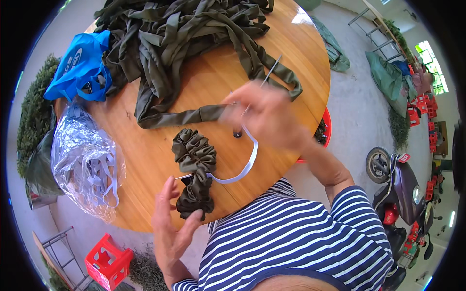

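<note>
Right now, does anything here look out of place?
I see nothing spilled or damaged. The olive fabric strips are heaped untidily at the far side of the table, and the clear plastic bag overhangs its left edge.

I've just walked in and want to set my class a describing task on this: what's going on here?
A person's left hand is at a gathered dark green fabric piece on a wooden table, fingers spread. A white band runs from the piece toward the blurred right hand; blur hides its grip. A heap of similar fabric strips lies beyond, with a blue bag and a clear plastic bag on the left.
</note>
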`<state>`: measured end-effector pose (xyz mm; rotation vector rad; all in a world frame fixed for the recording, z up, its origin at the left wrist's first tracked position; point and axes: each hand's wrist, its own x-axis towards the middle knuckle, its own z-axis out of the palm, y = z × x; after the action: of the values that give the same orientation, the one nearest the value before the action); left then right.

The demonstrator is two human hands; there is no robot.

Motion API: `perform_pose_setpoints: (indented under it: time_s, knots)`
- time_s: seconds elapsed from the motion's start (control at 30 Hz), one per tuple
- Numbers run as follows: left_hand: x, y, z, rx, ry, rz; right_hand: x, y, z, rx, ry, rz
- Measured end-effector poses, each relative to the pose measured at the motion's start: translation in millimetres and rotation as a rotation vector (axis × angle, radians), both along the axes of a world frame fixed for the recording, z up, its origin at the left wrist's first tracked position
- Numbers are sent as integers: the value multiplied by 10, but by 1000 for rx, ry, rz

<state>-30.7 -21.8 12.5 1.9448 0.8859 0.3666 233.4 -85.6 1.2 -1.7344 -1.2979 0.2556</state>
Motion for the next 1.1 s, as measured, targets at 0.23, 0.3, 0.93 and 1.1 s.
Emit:
perform_pose_setpoints:
  time_s: [0.23,0.3,0.93,1.1]
  knots:
    - [677,372,376,190,-48,-215,1137,-20,-368,-627,-155,-506]
    - [975,556,249,185,-23,-334,1074,83,-452,-463,-43,-433]
    - [1991,1322,439,198,70,-809,519,-404,-233,272,811,-262]
    - [1920,989,-112,545,438,-806,293,-386,-196,203,814,-190]
